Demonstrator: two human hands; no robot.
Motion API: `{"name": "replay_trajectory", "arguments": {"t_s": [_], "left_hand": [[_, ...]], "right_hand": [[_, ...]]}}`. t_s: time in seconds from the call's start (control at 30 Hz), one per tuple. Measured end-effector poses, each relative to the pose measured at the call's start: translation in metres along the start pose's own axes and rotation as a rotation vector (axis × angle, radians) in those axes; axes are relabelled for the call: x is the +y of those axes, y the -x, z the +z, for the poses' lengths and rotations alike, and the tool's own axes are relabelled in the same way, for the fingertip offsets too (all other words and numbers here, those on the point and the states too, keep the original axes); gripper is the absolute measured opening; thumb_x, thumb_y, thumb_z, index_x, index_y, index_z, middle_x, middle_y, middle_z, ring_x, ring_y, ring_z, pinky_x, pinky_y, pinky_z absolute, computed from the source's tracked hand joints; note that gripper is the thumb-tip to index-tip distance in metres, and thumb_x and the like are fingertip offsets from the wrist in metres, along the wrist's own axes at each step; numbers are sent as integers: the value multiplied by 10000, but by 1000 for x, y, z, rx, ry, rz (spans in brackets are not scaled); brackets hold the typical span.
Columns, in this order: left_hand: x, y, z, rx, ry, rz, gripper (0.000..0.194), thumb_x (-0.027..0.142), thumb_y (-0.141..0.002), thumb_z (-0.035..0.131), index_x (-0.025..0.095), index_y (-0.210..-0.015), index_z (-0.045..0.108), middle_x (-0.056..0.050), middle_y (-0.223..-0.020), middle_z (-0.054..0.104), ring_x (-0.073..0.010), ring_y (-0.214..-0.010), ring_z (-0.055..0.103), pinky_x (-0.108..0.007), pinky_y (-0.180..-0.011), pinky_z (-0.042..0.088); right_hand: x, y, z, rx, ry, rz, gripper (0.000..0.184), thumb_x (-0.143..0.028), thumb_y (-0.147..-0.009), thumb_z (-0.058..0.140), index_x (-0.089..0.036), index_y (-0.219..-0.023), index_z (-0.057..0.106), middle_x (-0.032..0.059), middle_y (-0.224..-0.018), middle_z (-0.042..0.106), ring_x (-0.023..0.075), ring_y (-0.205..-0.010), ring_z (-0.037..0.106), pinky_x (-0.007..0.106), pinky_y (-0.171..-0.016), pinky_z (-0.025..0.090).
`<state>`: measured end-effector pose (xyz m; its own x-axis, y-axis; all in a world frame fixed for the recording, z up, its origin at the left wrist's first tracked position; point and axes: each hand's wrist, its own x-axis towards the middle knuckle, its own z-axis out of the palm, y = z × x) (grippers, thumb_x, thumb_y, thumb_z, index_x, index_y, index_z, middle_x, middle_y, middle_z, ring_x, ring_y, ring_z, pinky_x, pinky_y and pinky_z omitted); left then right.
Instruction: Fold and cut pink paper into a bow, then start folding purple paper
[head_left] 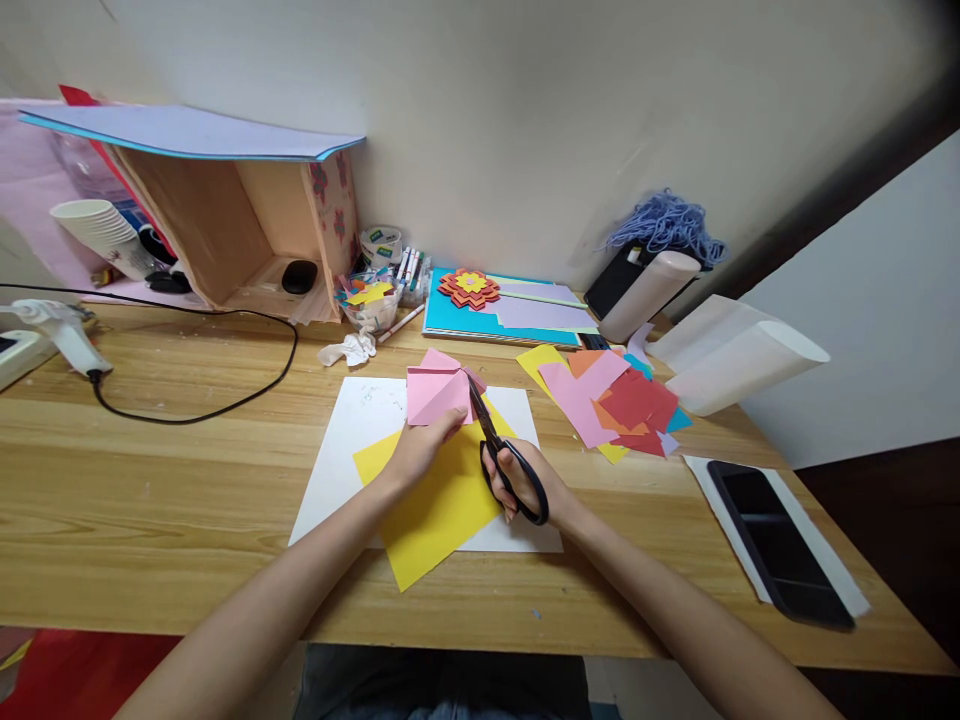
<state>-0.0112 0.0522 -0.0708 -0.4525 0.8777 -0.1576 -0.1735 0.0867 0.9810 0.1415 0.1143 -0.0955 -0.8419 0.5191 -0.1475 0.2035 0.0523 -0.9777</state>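
Observation:
My left hand (pixel 421 447) pinches a folded pink paper (pixel 435 390) and holds it up over a yellow sheet (pixel 439 505). My right hand (pixel 525 485) grips black scissors (pixel 501 450) by the handles, fingers through the loops. The blades point up and left, and their tips meet the right edge of the pink paper. The yellow sheet lies on a white sheet (pixel 352 440) on the wooden desk (pixel 150 480).
A pile of coloured paper pieces (pixel 607 400) lies to the right. A black phone (pixel 780 540) rests on paper near the right edge. A glue gun (pixel 64 335) with a black cable (pixel 225 400) lies at the left. A cardboard box (pixel 225 230), a bowl (pixel 371 305), and a paper flower (pixel 469 288) stand at the back.

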Motion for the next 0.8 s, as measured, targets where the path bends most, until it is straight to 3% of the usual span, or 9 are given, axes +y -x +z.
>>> {"name": "replay_trajectory", "arguments": {"t_s": [0.3,0.63,0.8], "left_hand": [[3,1,1,37,57,-5,247,358,-629,623,174,-569,470,31,-524,430,-111,-547,408,-243,-551,349],[5,-3,0,-23,87,15,320,343,-673,568,185,-514,340,65,-481,291,-65,-454,233,-229,-456,213],[3,-9,-4,3,37,84,301,369,-743,504,169,-545,398,51,-491,333,-69,-459,264,-223,-451,202]], "right_hand": [[2,0,0,11,-56,21,589,-768,-670,383,-180,-686,409,-78,-358,406,75,-253,386,180,-278,334],[4,0,0,19,-118,58,554,-735,-672,440,-182,-694,417,-87,-354,401,67,-248,352,181,-265,349],[-1,0,0,-27,-95,46,611,-794,-637,382,-186,-694,399,-84,-349,386,72,-257,357,184,-275,342]]}}
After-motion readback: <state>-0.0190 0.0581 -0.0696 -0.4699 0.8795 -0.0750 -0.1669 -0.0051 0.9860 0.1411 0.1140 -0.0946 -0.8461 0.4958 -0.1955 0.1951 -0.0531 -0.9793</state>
